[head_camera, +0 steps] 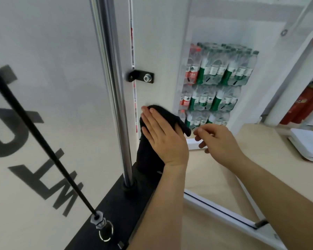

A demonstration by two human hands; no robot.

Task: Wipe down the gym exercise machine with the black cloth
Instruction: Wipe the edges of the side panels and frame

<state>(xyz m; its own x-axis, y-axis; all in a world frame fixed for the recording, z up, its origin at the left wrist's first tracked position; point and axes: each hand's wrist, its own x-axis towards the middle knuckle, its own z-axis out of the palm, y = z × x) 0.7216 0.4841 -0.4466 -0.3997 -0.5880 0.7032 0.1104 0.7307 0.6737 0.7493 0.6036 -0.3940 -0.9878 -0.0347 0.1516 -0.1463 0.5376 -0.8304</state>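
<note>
cloth: your cloth (148, 156) sits on the white panel (157, 51), just right of the rod (116, 87), long side hanging down
left hand: left hand (163, 138) presses it flat, fingers straight, pointing up
right hand: right hand (219, 139) is empty, loosely curled, by the cloth's corner
next: probably stroke along the panel, left hand leads

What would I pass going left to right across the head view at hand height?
black cable → chrome guide rod → left hand flat on the black cloth → right hand → white stack
</note>
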